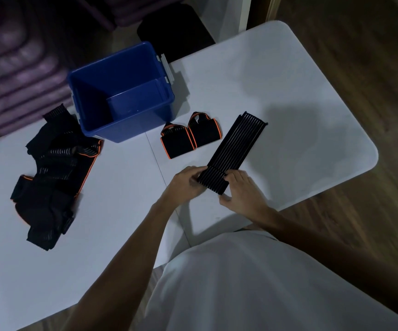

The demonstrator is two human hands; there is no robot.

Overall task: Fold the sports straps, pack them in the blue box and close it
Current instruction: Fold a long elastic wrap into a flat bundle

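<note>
At far left on the white table (288, 75) I see a loose heap of black straps (52, 173) with orange edging, unfolded and overlapping. Just right of the heap stands the blue box (121, 91), open-topped, nothing visible inside; white latches show on its left and right sides. No lid is in view.

Right of the box lie two folded straps (190, 137) — black, orange-trimmed, side by side and touching. Next comes a long ribbed black strap (236, 149), laid flat and running diagonally away from me.

I see both hands at that strap's near end. The left hand (186, 185) pinches its left edge, fingers curled onto the fabric. The right hand (243, 192) grips the right edge — fingers bent over the top, thumb stretched along the table below the strap's corner. The near end appears doubled over.
</note>
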